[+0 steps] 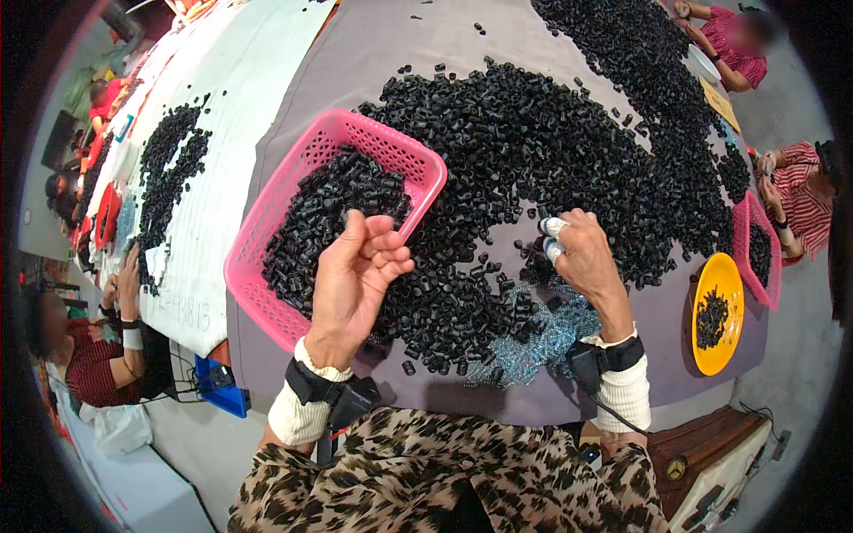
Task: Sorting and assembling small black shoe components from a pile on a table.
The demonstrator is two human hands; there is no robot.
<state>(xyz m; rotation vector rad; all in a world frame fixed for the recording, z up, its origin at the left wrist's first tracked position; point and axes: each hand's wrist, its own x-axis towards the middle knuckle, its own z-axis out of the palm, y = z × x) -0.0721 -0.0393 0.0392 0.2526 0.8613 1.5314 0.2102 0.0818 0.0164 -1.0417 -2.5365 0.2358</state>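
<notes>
Small black pieces (533,133) are being picked over on a grey counter (355,62).

The left hand (351,289) is held palm up, its grip loosely open, across the right edge of a pink basket (426,173) heaped with black pieces; the right hand (582,253), its fingertips wrapped (554,227), is curled inward above the main pile (what its grip contains, if anything, cannot be told). Blue beads (529,346) are strewn nearby, and a yellow plate (713,360) is set farther right. Hand-picking seems to be in hand; fine fingertip control seems called for next.
</notes>
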